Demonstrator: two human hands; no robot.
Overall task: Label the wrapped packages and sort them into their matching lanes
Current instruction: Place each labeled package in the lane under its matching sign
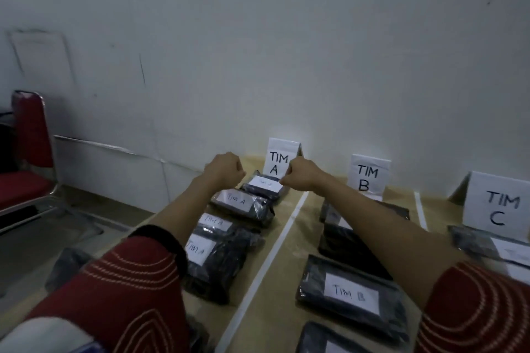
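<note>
Lane A holds a row of black wrapped packages with white "TIM A" labels. The farthest package (pixel 262 187) lies just in front of the TIM A sign (pixel 279 156). Both my arms reach out over this lane. My left hand (pixel 226 170) is curled into a fist just left of that package, with nothing visible in it. At the package's right end, my right hand (pixel 302 177) has its curled fingers on the edge by the label. Nearer packages (pixel 243 206) (pixel 213 261) lie behind my left arm.
White tape lines (pixel 275 246) divide the brown table into lanes. The TIM B sign (pixel 368 178) and TIM C sign (pixel 499 206) stand to the right, each with black packages (pixel 350 295) before it. A red chair (pixel 28 152) stands at the left. The wall is close behind the signs.
</note>
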